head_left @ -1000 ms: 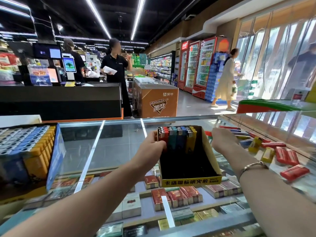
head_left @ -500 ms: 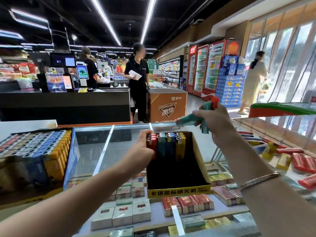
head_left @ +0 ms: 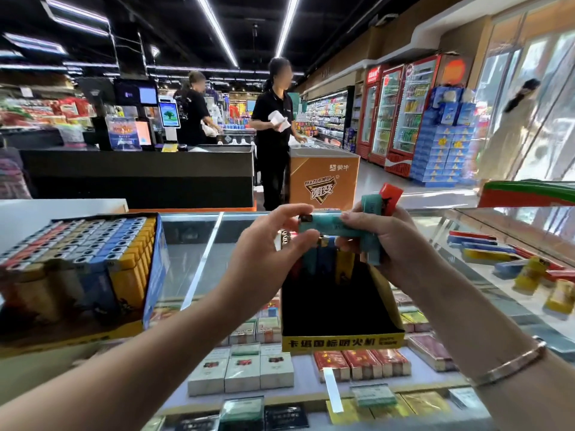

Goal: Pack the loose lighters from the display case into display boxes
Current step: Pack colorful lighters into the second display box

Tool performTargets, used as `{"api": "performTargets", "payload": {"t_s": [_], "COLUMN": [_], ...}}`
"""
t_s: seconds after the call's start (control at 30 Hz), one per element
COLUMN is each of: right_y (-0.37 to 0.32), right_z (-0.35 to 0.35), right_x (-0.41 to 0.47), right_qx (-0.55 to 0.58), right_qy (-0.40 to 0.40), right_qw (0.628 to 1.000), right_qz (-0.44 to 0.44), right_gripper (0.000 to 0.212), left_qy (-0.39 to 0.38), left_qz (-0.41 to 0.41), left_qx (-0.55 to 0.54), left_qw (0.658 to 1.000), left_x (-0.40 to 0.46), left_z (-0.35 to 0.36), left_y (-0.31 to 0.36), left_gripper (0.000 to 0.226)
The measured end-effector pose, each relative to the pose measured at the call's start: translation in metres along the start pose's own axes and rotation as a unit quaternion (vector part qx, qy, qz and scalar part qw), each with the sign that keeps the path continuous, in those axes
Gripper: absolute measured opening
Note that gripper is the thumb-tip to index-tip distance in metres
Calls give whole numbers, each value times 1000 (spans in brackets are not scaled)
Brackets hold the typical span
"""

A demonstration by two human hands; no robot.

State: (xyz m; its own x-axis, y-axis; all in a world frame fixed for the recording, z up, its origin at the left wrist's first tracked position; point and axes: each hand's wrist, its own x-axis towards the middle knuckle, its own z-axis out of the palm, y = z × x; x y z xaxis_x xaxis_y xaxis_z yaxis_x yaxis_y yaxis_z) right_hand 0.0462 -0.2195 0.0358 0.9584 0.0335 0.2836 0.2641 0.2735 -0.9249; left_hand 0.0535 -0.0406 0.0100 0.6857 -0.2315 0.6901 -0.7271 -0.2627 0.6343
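Under the glass top of the display case (head_left: 193, 265), rows of cigarette packs (head_left: 242, 373) are lying nearest the camera. On the glass, a yellow-fronted, black-lined cardboard display box (head_left: 342, 342) is standing mostly bare inside, with one row of upright lighters (head_left: 326, 259) at its far end. Just above that row, the left hand (head_left: 264, 253) is pinching the metal end of a teal plastic lighter (head_left: 326, 224) lying crosswise, while the right hand (head_left: 395, 244) is gripping its other end and clutching more lighters, one teal and one red (head_left: 390, 197), in its curled fingers. A thin metal bangle (head_left: 510, 362) is circling the right wrist. To the left, a blue cardboard box (head_left: 155, 275) is sitting packed with lighters. To the right, loose lighters (head_left: 529, 269) are lying scattered in the case. Beyond, two people in black shirts are standing by a dark checkout counter (head_left: 140, 178).
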Motion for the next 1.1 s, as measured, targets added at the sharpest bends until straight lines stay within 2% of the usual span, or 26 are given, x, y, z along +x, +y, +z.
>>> {"api": "performTargets", "payload": {"t_s": [0.1, 0.27, 0.4, 0.47, 0.57, 0.63, 0.7, 1.1], "right_y": [2, 1, 1, 2, 6, 10, 11, 10], "right_z": [1, -3, -11, -16, -21, -21, -20, -20], "right_x": [-1, -1, 4, 7, 10, 11, 10, 10], "right_qx": [14, -15, -118, -178, -211, -198, -204, -246], "right_qy": [-20, -16, 96, 151, 163, 149, 147, 143], "right_qw": [1000, 1000, 985, 966, 962, 969, 967, 958], "right_qz": [14, 22, -85, -114, -59, 5, 33, 35], "right_gripper": [18, 13, 28, 25, 16, 16, 18, 13], "left_qy": [-8, 15, 50, 50, 41, 24, 14, -36], "left_qz": [31, 56, 42, 35, 48, 106, 153, 246], "left_qx": [6, -7, 10, 28, 88, 175, 231, 357], "left_qw": [999, 998, 998, 998, 994, 978, 961, 900], "left_x": [1, 6, 11, 10, 7, 5, 4, 12], "left_z": [-6, -15, -20, -18, -14, -12, -10, -2], "left_y": [6, 8, 1, -3, -6, -5, -3, -2], "left_gripper": [36, 10, 13, 13, 23, 22, 20, 19]}}
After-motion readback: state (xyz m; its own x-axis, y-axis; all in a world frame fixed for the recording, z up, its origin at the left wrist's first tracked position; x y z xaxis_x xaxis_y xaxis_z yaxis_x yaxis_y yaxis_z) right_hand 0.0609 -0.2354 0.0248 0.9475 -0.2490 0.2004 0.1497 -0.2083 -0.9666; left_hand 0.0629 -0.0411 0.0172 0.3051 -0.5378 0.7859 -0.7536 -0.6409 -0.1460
